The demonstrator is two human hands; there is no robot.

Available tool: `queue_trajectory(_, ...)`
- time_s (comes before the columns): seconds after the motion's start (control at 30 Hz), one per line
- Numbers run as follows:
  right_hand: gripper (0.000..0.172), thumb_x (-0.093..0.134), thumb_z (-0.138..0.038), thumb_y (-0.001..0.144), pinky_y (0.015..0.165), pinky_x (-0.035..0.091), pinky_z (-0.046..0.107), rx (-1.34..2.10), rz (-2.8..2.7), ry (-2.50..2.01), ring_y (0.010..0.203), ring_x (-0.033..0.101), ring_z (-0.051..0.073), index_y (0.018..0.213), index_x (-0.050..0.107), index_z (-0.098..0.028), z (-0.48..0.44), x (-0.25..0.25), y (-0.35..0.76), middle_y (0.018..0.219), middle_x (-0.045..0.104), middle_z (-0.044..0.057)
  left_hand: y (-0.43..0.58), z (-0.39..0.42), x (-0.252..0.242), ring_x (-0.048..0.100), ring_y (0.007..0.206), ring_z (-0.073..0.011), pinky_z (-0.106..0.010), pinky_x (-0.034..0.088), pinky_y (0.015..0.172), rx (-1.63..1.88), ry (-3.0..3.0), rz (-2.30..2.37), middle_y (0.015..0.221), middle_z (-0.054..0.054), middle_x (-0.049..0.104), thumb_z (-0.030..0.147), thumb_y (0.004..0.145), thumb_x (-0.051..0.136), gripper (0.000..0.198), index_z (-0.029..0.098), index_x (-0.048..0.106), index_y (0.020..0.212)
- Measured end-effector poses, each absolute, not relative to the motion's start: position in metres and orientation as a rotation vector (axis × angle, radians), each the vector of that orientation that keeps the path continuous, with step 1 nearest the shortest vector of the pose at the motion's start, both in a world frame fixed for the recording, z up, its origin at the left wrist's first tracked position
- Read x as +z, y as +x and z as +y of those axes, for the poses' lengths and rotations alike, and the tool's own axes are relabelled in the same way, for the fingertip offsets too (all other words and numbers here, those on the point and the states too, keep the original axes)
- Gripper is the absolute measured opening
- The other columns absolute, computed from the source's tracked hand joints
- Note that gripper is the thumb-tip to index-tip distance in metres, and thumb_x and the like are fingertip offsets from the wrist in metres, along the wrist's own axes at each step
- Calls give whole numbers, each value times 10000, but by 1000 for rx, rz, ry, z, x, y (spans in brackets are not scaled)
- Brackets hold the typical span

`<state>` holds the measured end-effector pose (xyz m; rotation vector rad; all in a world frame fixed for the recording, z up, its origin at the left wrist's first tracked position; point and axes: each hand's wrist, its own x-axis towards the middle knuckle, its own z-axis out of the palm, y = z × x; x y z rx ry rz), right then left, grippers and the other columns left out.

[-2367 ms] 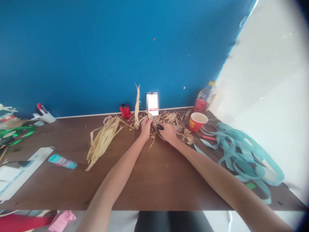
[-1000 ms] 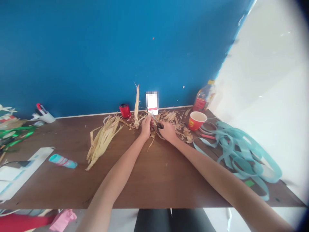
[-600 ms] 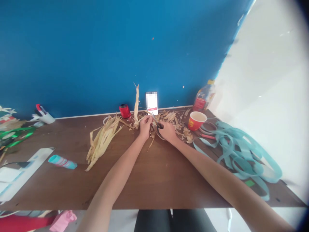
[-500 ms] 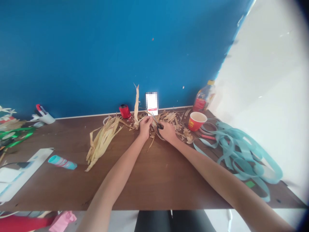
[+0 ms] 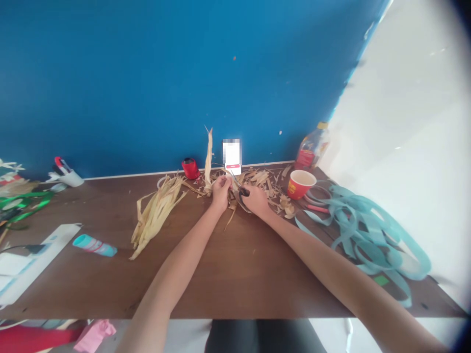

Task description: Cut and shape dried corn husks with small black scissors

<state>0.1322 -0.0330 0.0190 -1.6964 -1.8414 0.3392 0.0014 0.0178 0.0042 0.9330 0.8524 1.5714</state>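
Observation:
My right hand [image 5: 256,199] is closed around the dark handles of a pair of scissors [image 5: 243,192], whose blades point up and left toward my other hand. Pinched fingers of my left hand [image 5: 221,190] hold a small pale piece of corn husk, mostly hidden by the fingertips, close beside the blades. Cut husk scraps [image 5: 262,177] lie scattered behind and to the right of both hands. Just left of my left hand, a dried husk [image 5: 208,159] stands upright near the wall. A bundle of long corn husks [image 5: 157,213] lies farther left on the brown table [image 5: 253,274].
Right of the scraps stand a red paper cup [image 5: 301,185], a plastic bottle [image 5: 310,149] and a heap of teal ribbon [image 5: 362,228]. A phone [image 5: 232,156] leans on the blue wall by a red roll [image 5: 190,168]. Leftward lie a blue tube [image 5: 94,245] and a power strip [image 5: 44,260].
Both hands and the scissors stay nearly in place. The view has shifted very slightly.

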Motion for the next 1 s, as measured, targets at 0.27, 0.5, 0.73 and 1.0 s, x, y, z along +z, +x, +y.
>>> queue_trajectory(0.27,269,543,-347,815,692,427,253,334,-1864,-1725,875,658,210,1015,714,-292,-35,22,131,928,741,18,-1,16,7,489,534,-42,-183,416,546,1589,884,846,676,43,560,350,674,804,340,180,540,805)
queue_trajectory(0.5,251,525,-364,829,664,414,251,283,-1871,-1744,833,651,210,983,711,-294,-35,19,130,868,731,23,-1,19,3,588,635,-62,-210,502,669,1588,866,782,750,21,603,323,678,807,334,179,547,830)
queue_trajectory(0.73,256,525,-343,824,668,415,246,288,-1882,-1741,842,652,205,1001,706,-301,-34,18,130,903,734,11,-1,18,4,564,603,-56,-185,471,613,1599,877,787,711,29,590,363,653,824,377,173,555,837)
queue_trajectory(1.0,245,531,-389,832,658,400,245,297,-1895,-1717,823,639,195,968,709,-291,-32,17,131,869,728,8,0,19,2,560,608,-62,-203,474,647,1618,914,792,698,29,584,359,681,803,341,173,550,816)
